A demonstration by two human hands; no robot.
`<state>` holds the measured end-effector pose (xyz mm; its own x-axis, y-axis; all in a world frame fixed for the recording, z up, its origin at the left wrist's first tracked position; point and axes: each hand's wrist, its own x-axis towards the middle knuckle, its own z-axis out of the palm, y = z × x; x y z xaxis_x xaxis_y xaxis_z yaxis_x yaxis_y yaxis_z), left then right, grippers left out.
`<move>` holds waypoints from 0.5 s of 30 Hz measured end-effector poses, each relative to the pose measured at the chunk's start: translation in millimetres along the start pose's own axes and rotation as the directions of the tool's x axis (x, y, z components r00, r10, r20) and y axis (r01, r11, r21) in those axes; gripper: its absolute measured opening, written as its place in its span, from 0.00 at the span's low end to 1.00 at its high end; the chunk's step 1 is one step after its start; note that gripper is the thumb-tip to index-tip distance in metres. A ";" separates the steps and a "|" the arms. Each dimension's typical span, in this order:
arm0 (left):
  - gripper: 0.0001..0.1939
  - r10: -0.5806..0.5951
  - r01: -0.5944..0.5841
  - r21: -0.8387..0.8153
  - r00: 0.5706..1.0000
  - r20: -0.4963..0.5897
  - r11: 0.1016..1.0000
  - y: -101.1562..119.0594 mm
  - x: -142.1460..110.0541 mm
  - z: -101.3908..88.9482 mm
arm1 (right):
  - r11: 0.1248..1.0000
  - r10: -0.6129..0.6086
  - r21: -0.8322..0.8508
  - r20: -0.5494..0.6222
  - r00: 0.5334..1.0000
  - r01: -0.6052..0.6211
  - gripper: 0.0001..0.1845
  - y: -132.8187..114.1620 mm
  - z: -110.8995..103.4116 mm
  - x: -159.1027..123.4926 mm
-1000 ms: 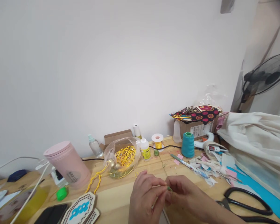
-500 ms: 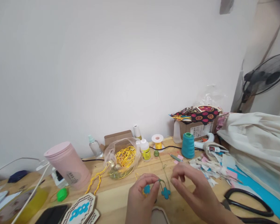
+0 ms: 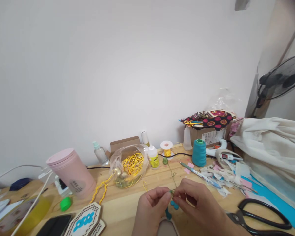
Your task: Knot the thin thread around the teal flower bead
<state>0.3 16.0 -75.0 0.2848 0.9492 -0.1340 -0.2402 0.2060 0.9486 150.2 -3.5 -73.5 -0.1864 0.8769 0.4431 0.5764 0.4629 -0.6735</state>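
Observation:
My left hand is closed in a pinch on the green cord near the front middle of the table. Close against it, my right hand also pinches the cord, so the fingertips of both hands nearly meet. A blue flower-shaped piece hangs just below the fingers, partly covered. Another bit of blue shows lower down by my left thumb. From the hands the thin cord runs back to a small green ball of thread. Under my hands lies a pale board with a rounded edge, mostly hidden.
Black-handled scissors lie at the right, with paper scraps behind them. A teal thread cone, a glue bottle and a bag of yellow cord stand farther back. At left are a pink canister and patterned wooden plaques.
My right hand has moved left to my left hand and now pinches the cord. The blue flower piece is more covered by the fingers. The pen at right shows more fully.

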 end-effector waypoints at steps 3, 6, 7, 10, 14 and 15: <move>0.12 -0.041 0.042 -0.014 0.999 0.024 0.999 0.0 0.3 -0.1 | 1.000 -0.019 0.007 -0.018 1.000 0.019 0.07 -1.6 -1.7 0.7; 0.12 -0.073 0.074 -0.026 0.996 0.050 0.997 -0.7 0.4 0.3 | 1.000 -0.027 0.004 -0.015 1.000 0.027 0.07 -1.5 -1.4 -0.4; 0.11 -0.052 0.052 0.001 0.998 0.040 0.999 -1.1 0.6 0.2 | 0.999 -0.040 -0.001 -0.014 0.999 0.040 0.07 -1.2 -0.5 -1.2; 0.08 0.092 -0.085 0.196 0.995 -0.030 0.977 -1.3 1.6 -0.6 | 0.992 -0.120 -0.050 -0.038 0.992 0.118 0.08 -0.5 3.1 -4.1; 0.06 0.305 -0.253 0.519 0.952 -0.017 0.817 1.5 0.8 -1.4 | 0.942 -0.289 -0.199 -0.066 0.955 0.271 0.08 -3.1 3.9 -6.1; 0.06 0.342 -0.285 0.584 0.940 0.014 0.760 2.4 0.0 -1.1 | 0.917 -0.335 -0.249 -0.063 0.940 0.310 0.09 -4.0 2.5 -5.9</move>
<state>-1.2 16.8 -73.0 0.1985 0.9589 0.2026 0.2786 -0.2534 0.9264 147.0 -10.1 -74.9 -0.3186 0.6611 0.6793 0.6688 0.6646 -0.3331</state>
